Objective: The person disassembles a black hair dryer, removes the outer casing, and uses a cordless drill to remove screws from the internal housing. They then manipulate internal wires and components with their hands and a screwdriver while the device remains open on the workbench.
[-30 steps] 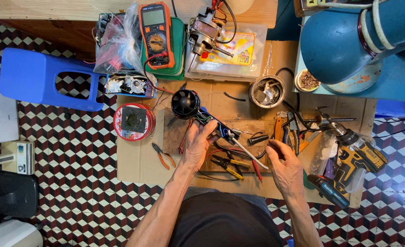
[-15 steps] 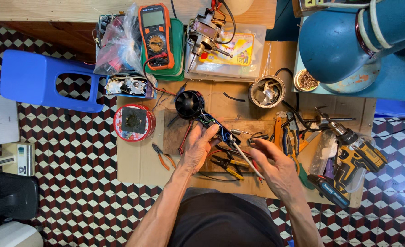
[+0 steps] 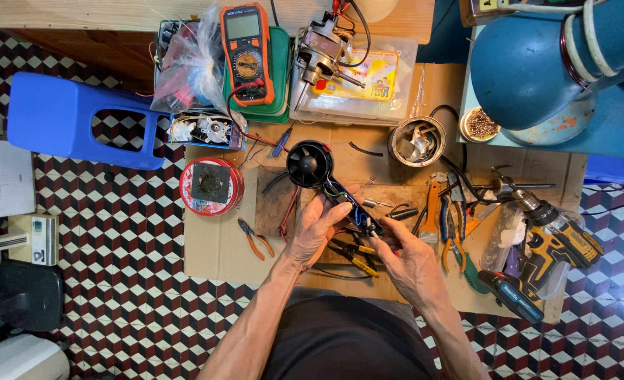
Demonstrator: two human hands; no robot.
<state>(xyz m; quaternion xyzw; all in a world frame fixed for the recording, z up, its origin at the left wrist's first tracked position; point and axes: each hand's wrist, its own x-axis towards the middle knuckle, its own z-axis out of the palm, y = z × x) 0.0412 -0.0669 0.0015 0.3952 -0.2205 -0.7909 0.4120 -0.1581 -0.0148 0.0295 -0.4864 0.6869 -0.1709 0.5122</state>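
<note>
A black motor assembly with a round fan head [image 3: 310, 162] and loose coloured wires lies over the cardboard-covered work surface [image 3: 213, 246]. My left hand [image 3: 317, 226] grips its body just below the fan head. My right hand [image 3: 405, 255] pinches a small part at the lower end of the same assembly, near the wires. Both hands meet at the middle of the surface. Yellow-handled tools [image 3: 354, 255] lie under my hands, partly hidden.
An orange multimeter [image 3: 247, 53] sits at the back on a green case. A red round tin [image 3: 211, 186], small orange pliers [image 3: 255, 239], a metal cup [image 3: 415, 141], several pliers [image 3: 449, 218] and a yellow cordless drill [image 3: 547, 246] surround my hands. A blue stool [image 3: 72, 119] stands left, a blue lamp [image 3: 544, 63] right.
My right hand has moved left from the table onto the lower end of the assembly. The fan head has shifted slightly, and my left hand has stayed on it.
</note>
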